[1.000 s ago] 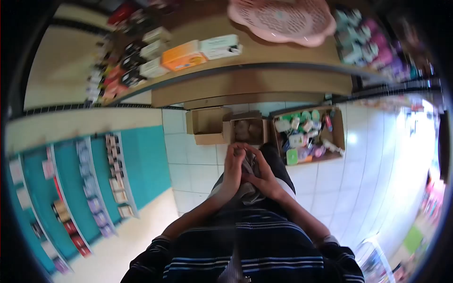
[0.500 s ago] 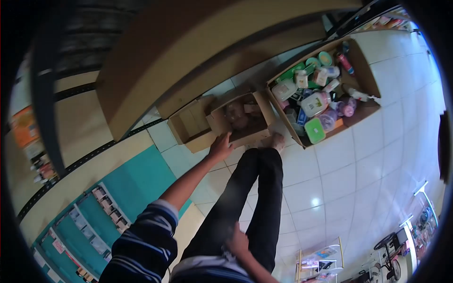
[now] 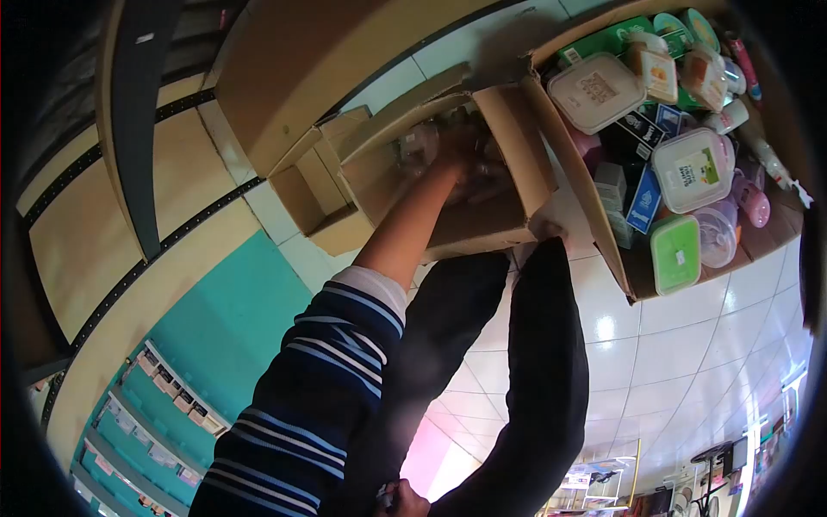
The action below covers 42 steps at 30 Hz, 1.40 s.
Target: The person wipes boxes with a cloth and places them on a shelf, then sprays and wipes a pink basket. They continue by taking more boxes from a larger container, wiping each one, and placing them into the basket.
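My left hand reaches down into an open cardboard box on the floor, its fingers in shadow among the contents. Beside the hand in that box lie clear plastic items, dim and partly hidden by my arm. Low in the view, in front of my thigh, my right hand is curled closed, with a small dark object at its fingers that I cannot make out. A smaller cardboard box adjoins the first on the left.
At the right stands a large cardboard box full of goods: a green-lidded container, white-lidded tubs, blue packs and bottles. A brown panel rises behind the boxes. Teal shelves with small packs are at left, above white floor tiles.
My left hand has gone from the near edge of the middle box down inside it. The view has come closer to the boxes, and my right hand now sits lower in the view.
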{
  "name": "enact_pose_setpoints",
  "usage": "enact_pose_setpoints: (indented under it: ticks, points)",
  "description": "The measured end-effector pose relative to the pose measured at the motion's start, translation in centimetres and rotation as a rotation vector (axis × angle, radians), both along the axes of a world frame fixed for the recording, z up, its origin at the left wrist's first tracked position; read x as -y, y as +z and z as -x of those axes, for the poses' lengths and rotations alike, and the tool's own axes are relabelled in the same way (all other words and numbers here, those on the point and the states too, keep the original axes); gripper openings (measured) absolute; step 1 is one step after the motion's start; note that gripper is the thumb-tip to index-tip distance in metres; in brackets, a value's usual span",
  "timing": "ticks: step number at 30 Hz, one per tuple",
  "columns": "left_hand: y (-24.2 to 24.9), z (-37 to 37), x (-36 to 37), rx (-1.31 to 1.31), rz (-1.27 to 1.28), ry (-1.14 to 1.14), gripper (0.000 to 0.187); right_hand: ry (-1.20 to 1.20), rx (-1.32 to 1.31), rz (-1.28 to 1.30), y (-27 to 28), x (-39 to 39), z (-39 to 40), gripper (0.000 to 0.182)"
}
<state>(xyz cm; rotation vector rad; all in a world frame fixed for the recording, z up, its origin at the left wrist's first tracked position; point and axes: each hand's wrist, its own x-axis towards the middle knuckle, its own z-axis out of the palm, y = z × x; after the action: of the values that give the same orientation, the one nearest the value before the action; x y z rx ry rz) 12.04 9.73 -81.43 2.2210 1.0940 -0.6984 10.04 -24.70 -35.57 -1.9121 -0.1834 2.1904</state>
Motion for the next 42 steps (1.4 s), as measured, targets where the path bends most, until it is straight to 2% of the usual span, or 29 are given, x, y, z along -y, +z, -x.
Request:
enact_pose_setpoints:
  ticks: [3, 4, 6, 7, 9, 10, 12, 13, 15, 16, 18, 19, 21, 22, 24, 25, 29, 31, 33, 35, 37, 39, 41, 42]
  points:
    - [-1.6, 0.9, 0.5, 0.045, -0.125, 0.083, 0.052, -0.064, -0.021, -0.100, -0.5, -0.6, -0.3, 0.033]
    - [-0.1, 0.1, 0.2, 0.042, -0.122, 0.083, 0.052, -0.070, 0.013, -0.043, -0.2, -0.9, 0.0, 0.033]
    - [2.5, -1.5, -0.4, -0.092, -0.134, -0.043, 0.049, -0.077, 0.045, 0.014, 0.3, -1.4, 0.2, 0.033]
    - [1.9, -1.1, -0.2, -0.092, -0.134, -0.044, 0.049, -0.065, 0.082, -0.002, 0.4, -1.8, 0.2, 0.032]
    - [0.6, -0.5, 0.2, 0.037, -0.398, -0.267, 0.048, -0.057, 0.128, -0.020, 0.4, -2.0, 0.4, 0.031]
    - [0.3, -0.7, 0.0, 0.043, -0.399, -0.266, 0.048, -0.108, 0.081, 0.005, 0.3, -2.0, 0.6, 0.031]
    - [-0.3, -0.7, -0.2, -0.038, -0.146, -0.294, 0.045, -0.156, 0.038, 0.031, 0.4, -1.8, 0.8, 0.030]
    - [-0.4, -0.5, -0.1, -0.036, -0.146, -0.293, 0.045, -0.114, 0.065, -0.002, 0.6, -1.7, 0.8, 0.029]
    - [-0.6, 0.9, 0.1, 0.093, 0.051, -0.042, 0.041, -0.074, 0.086, -0.032, 0.8, -2.8, 0.3, 0.029]
    - [-0.5, 1.5, 0.1, 0.091, 0.053, -0.044, 0.041, -0.108, 0.044, -0.038, 1.0, -3.2, -0.1, 0.029]
    - [0.3, 2.5, -0.6, 0.254, 0.067, 0.028, 0.040, -0.145, 0.005, -0.046, 1.5, -3.4, -0.3, 0.029]
    - [2.9, 2.0, -0.9, 0.255, 0.066, 0.025, 0.040, -0.148, -0.030, -0.015, 1.8, -3.3, -0.1, 0.030]
    - [10.4, 0.0, -1.4, 0.180, 0.043, 0.227, 0.042, -0.154, -0.062, 0.010, 2.4, -2.9, 0.3, 0.031]
    - [10.6, 1.1, -1.1, 0.184, 0.040, 0.224, 0.042, -0.121, -0.051, 0.040, 2.6, -2.7, 0.7, 0.032]
    - [11.0, 3.2, -0.6, 0.571, 0.283, 0.600, 0.044, -0.121, -0.045, 0.052, 3.3, -3.0, 0.5, 0.035]
    - [13.0, 3.1, -0.7, 0.582, 0.279, 0.594, 0.044, -0.124, -0.036, 0.043, 3.7, -2.8, 0.5, 0.035]
    - [22.4, 3.9, 1.2, 0.624, 0.918, 1.370, 0.045, -0.034, -0.025, -0.066, 3.8, -0.8, 1.0, 0.034]
    - [27.1, 3.7, 1.6, 0.887, 1.261, 1.365, 0.045, -0.048, -0.094, 0.021, 4.3, -0.5, 0.9, 0.034]
    - [31.7, 2.8, 3.0, 0.992, 1.308, 1.409, 0.046, -0.042, -0.048, -0.015, 4.5, 0.4, 1.5, 0.032]
    - [36.9, 1.7, 3.9, 1.108, 1.362, 1.449, 0.047, -0.250, -0.074, -0.090, 4.7, 1.5, 1.6, 0.032]
    - [42.9, 0.3, 4.3, 1.134, 1.503, 1.212, 0.055, -0.419, -0.267, -0.022, 5.0, 1.3, 0.2, 0.028]
    - [47.9, -0.6, 5.0, 1.245, 1.573, 1.200, 0.053, -0.356, -0.169, -0.241, 5.9, 0.5, -2.5, 0.028]
    - [53.8, -0.7, 6.4, 1.335, 1.664, 1.216, 0.052, -0.354, -0.103, -0.302, 8.7, -2.1, -6.8, 0.031]
    - [57.0, -0.8, 6.5, 1.329, 1.630, 1.219, 0.052, -0.346, -0.061, -0.345, 10.3, -2.7, -8.8, 0.032]
